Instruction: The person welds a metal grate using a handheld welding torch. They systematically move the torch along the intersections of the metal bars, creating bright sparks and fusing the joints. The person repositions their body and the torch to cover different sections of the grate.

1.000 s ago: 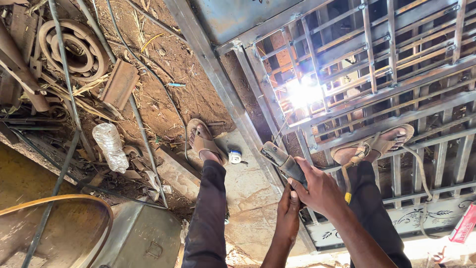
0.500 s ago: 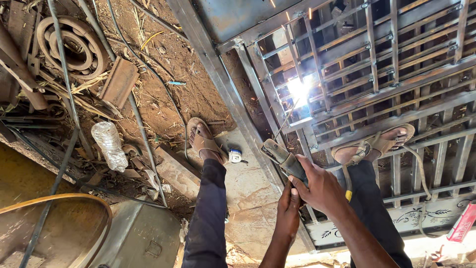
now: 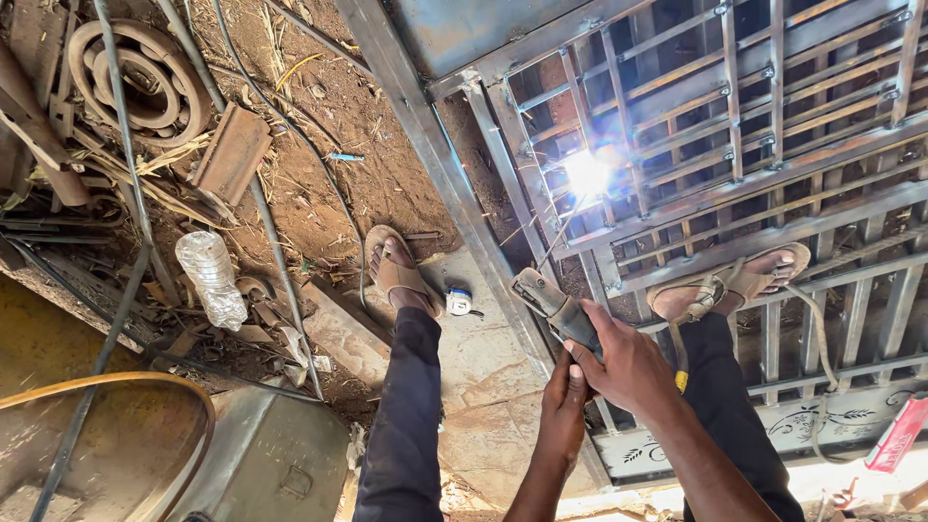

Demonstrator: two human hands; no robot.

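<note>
My right hand (image 3: 630,362) grips the handle of a welding electrode holder (image 3: 551,302). Its thin rod (image 3: 559,237) runs up to a bright white arc (image 3: 587,174) on a bar joint of a grey steel gate (image 3: 735,145) lying flat on the ground. My left hand (image 3: 565,398) presses against the underside of the right hand and the holder's handle, steadying it. My legs in dark trousers stand apart, the left sandalled foot (image 3: 396,275) on a stone slab, the right sandalled foot (image 3: 735,285) on the gate bars.
A small blue and white object (image 3: 459,302) lies by the left foot. A plastic bottle (image 3: 211,280), scrap metal, rusty rings (image 3: 135,82) and cables (image 3: 130,193) cover the dirt at left. A grey metal box (image 3: 266,464) sits bottom left, a red packet (image 3: 899,435) bottom right.
Both hands stay on the holder in almost the same place. The arc's glare flickers in size at the same joint, and the view has shifted only slightly.
</note>
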